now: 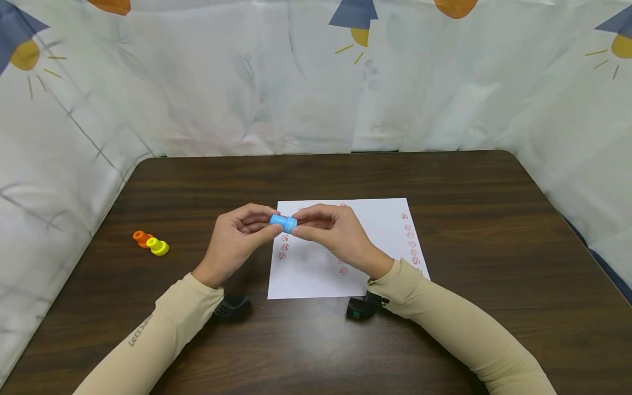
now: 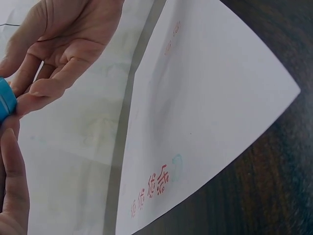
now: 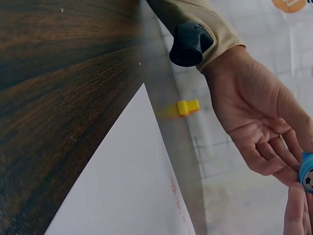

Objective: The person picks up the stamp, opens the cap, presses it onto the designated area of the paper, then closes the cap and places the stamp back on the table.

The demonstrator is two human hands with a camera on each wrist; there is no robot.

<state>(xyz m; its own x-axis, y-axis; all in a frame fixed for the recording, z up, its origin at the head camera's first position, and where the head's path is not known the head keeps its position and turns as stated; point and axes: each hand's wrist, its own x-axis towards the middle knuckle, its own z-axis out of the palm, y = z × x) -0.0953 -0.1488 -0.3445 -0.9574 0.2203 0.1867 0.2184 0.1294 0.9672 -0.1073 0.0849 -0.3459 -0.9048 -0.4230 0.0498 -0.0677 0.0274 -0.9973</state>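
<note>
Between both hands, above the left edge of a white sheet of paper point(image 1: 316, 274), is a small blue toy stamp point(image 1: 283, 223), lying sideways. My left hand point(image 1: 232, 236) pinches its left end with thumb and fingers. The right hand point(image 1: 340, 233) pinches the other end, the wider ring side. In the right wrist view a soccer-ball picture shows on the end of the stamp point(image 3: 307, 175). Red prints point(image 1: 412, 241) run in columns along the paper, and a faint blue print point(image 2: 177, 168) appears in the left wrist view.
Left of the paper, a yellow stamp point(image 1: 158, 247) and an orange stamp point(image 1: 141, 238) stand close together on the dark wooden table point(image 1: 494, 230). Patterned white cloth point(image 1: 197, 82) hangs around the back and sides. Black wrist devices point(image 1: 362, 307) sit under the sleeves.
</note>
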